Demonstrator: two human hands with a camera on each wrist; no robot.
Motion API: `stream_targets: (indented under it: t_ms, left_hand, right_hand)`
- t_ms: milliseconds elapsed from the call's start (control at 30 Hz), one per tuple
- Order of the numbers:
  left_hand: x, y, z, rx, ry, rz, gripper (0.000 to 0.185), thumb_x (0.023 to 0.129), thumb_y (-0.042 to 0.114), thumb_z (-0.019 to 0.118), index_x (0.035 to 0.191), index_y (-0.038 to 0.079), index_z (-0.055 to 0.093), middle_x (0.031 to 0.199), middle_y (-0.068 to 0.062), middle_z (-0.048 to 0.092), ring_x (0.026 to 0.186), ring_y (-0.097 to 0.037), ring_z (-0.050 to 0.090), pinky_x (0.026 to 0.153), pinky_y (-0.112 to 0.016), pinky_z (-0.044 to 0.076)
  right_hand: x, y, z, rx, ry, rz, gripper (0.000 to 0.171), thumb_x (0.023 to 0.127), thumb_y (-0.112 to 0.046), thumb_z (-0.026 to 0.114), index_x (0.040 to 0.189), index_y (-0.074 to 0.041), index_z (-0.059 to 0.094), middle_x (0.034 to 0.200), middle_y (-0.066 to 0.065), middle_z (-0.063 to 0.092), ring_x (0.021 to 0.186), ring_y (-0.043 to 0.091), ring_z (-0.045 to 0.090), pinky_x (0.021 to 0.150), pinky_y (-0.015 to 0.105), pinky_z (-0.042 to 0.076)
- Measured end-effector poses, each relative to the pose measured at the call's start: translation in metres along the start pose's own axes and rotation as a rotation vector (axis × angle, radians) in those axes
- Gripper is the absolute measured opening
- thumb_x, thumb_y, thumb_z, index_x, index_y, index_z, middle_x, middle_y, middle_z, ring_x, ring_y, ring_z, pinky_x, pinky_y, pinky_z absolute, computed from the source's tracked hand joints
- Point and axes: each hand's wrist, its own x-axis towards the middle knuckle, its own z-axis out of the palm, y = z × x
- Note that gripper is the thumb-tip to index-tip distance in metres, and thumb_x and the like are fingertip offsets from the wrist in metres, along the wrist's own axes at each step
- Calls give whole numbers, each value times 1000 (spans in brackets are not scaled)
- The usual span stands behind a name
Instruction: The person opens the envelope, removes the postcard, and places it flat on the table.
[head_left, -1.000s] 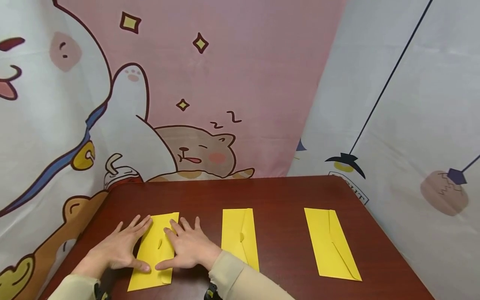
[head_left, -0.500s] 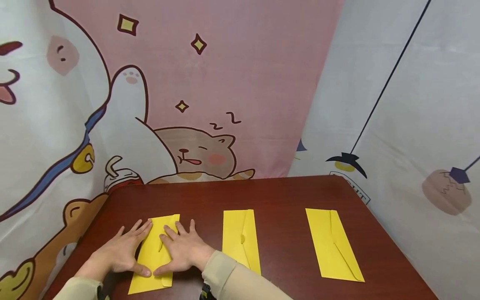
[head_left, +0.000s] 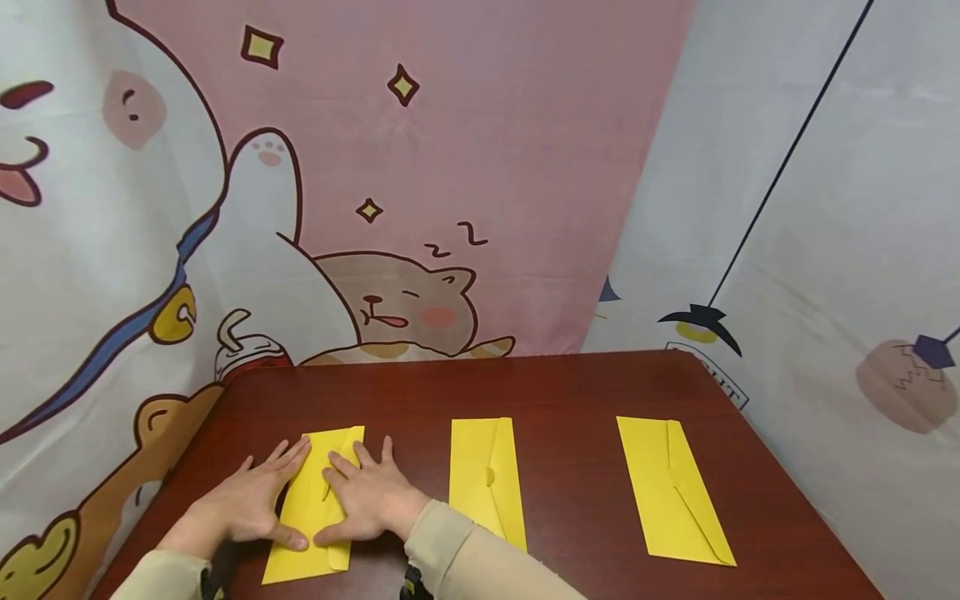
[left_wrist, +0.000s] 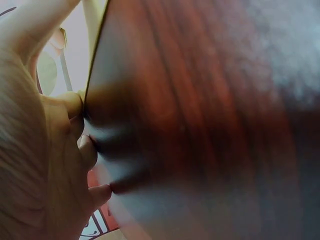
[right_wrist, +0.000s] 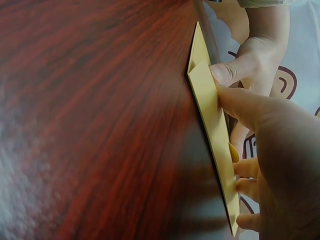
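A dark red wooden table (head_left: 570, 392) stands against cartoon-printed cloth backdrops (head_left: 465, 150). Three yellow envelopes lie flat on it in a row, each with its long side running from near to far.

The left envelope (head_left: 318, 500) lies at the near left of the table, under both of the person's hands. The left hand (head_left: 243, 508) rests palm down on the envelope's left edge, fingers straight and slightly spread, pointing away and to the right, the thumb lying across the paper. The right hand (head_left: 367, 500) lies flat on the envelope's right half, fingers straight and a little apart, its thumb pointing left so that the two thumb tips nearly meet. In the right wrist view both thumbs press down on the paper. Neither hand pinches or curls around anything.

The middle envelope (head_left: 483, 483) lies just right of the right hand's beige sleeve (head_left: 465, 558). The right envelope (head_left: 671, 487) lies well apart, towards the table's right edge.
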Motion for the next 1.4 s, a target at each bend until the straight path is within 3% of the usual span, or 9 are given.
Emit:
stream_targets:
  t_ms: [700, 1400]
  left_hand:
    - [2, 9, -8, -40, -55, -48, 147, 59, 81, 84, 168, 3, 23, 174, -18, 20, 156, -51, 18, 108, -85, 15]
    - [2, 8, -5, -35, -28, -63, 153, 52, 83, 85, 168, 3, 24, 173, -19, 22, 156, -50, 17, 111, -84, 13]
  right_hand:
    - [-11, 8, -10, -29, 34, 11, 88, 91, -89, 43, 165, -42, 35, 171, -17, 23, 159, 24, 22, 120, 71, 18]
    - [-38, 37, -20, -55, 105, -12, 101, 86, -92, 47, 166, -30, 38, 172, -13, 27, 159, 23, 23, 120, 72, 16]
